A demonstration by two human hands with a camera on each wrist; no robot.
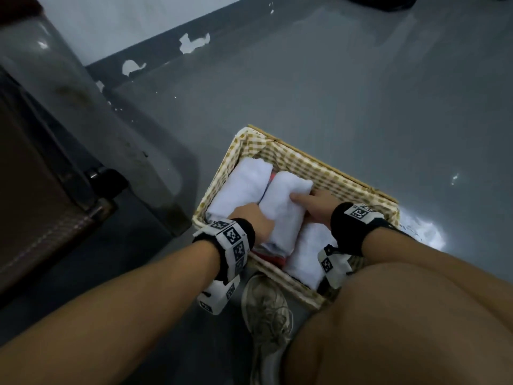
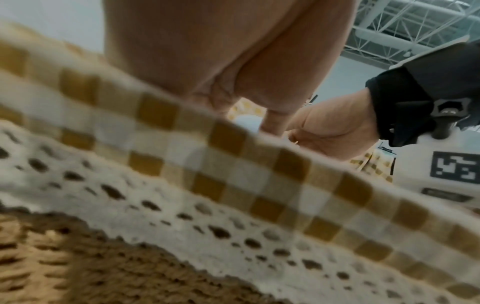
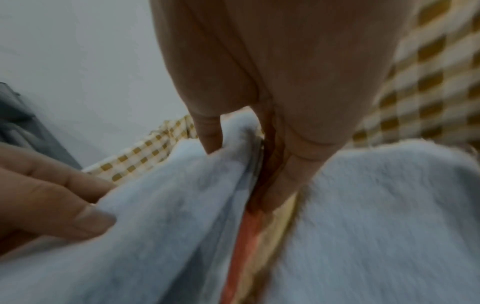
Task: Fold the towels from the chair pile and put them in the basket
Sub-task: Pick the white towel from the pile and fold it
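Note:
A wicker basket (image 1: 336, 166) with a yellow-checked liner (image 2: 233, 154) stands on the grey floor. Three folded white towels lie side by side in it. My left hand (image 1: 256, 211) and right hand (image 1: 302, 200) grip the middle towel (image 1: 280, 207) from either side. The left fingers go down between it and the left towel (image 1: 241, 187). In the right wrist view my right hand (image 3: 246, 156) pinches the middle towel (image 3: 182, 205), thumb on top and fingers in the gap beside the right towel (image 3: 376, 216). The left hand's fingertips (image 3: 85, 220) press its other side.
A red-orange cloth (image 1: 273, 258) shows under the towels. A brown seat (image 1: 41, 190) with a dark foot (image 1: 105, 182) stands to the left. My shoe (image 1: 266, 309) and bare knee (image 1: 416, 315) are close against the basket's near side. Open grey floor lies beyond.

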